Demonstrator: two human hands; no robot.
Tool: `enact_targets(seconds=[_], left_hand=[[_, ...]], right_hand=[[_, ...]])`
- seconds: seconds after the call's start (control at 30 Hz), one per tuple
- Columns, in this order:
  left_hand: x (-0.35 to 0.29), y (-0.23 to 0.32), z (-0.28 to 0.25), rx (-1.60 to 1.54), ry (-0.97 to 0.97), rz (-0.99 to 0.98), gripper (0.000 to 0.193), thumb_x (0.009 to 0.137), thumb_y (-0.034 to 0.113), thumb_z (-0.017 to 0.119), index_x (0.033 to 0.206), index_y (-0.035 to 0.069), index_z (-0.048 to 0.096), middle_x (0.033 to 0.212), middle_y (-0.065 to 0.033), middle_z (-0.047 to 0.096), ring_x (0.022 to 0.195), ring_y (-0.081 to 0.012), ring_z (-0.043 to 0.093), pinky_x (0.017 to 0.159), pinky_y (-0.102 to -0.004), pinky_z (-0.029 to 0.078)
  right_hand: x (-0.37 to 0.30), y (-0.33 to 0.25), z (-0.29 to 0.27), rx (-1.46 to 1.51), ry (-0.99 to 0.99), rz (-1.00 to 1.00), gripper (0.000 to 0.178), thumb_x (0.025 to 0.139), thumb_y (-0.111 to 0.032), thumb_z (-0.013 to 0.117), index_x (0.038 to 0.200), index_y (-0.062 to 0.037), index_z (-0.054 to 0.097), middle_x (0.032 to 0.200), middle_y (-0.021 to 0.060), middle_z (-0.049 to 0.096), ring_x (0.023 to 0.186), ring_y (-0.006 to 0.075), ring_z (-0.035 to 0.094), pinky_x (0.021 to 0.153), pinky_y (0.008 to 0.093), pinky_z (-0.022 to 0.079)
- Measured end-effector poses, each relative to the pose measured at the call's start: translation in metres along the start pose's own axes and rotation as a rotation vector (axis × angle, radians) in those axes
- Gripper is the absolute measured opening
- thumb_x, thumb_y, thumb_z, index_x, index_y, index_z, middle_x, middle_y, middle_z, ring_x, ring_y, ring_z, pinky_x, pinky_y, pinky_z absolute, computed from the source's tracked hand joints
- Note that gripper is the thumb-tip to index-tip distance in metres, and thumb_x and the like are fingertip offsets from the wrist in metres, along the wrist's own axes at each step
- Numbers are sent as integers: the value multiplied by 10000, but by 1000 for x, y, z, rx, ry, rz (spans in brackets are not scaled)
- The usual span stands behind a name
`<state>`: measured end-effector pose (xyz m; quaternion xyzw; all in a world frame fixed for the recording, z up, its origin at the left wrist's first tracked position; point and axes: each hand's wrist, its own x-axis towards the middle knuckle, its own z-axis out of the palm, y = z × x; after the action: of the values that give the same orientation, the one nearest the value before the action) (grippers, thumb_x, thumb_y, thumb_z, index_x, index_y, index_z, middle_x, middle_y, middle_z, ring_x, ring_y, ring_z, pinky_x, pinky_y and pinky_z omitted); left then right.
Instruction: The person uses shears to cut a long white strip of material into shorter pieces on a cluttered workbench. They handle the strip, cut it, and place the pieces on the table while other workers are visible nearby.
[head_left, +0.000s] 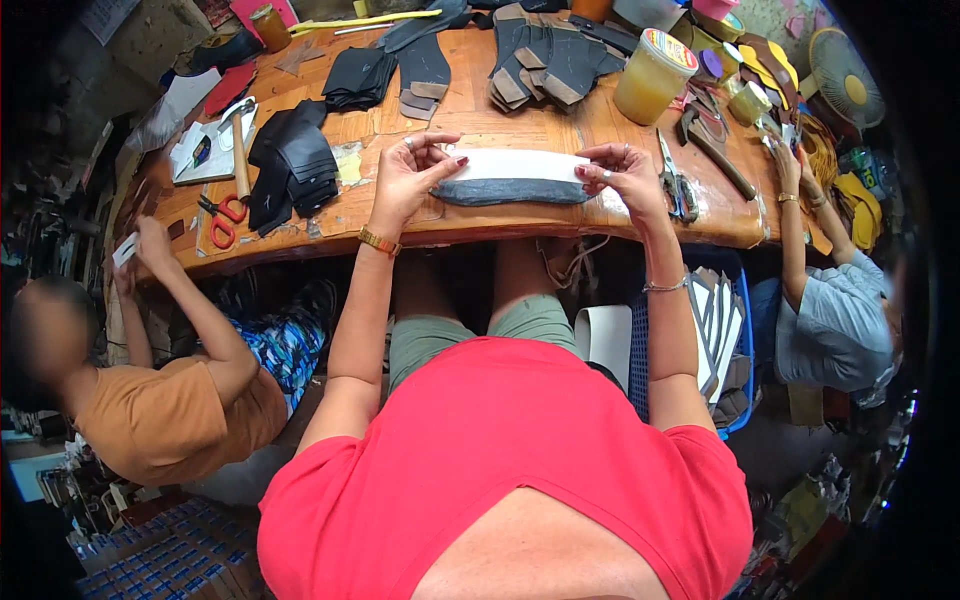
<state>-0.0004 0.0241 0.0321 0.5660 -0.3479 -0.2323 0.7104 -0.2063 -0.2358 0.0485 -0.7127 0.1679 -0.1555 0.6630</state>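
A long white strip stretches between my hands above the table's near edge. Along its lower side runs a dark grey, curved piece that looks like leather; whether the two are joined I cannot tell. My left hand pinches the strip's left end between thumb and fingers. At the opposite end my right hand grips it the same way. Just right of that hand lie scissors with dark handles. Left of my left hand is a fanned stack of black leather pieces.
Red-handled scissors and a hammer lie left on the wooden table. More dark cut pieces and a tub of yellowish stuff stand behind. A blue basket is below right. People work at both sides.
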Motion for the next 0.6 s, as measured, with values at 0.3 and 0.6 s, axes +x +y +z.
enact_targets(seconds=[0.3,0.6], left_hand=[[0,-9,-9,25,-33,-124,329,845,43,776,1155,-3,679,850,-24,711,733,-29,628,577,-164,469],[-5,-43,-15,251,-22,15,322,878,107,763,1173,6,684,982,-56,727,824,-66,665,675,-185,519]], right_hand=[[0,4,-1,1,-15,-62,174,867,-59,757,1012,26,712,883,89,741,756,118,689,671,241,550],[-13,-6,-49,-401,344,-514,80,827,16,739,904,-5,732,900,25,717,843,114,687,715,225,542]])
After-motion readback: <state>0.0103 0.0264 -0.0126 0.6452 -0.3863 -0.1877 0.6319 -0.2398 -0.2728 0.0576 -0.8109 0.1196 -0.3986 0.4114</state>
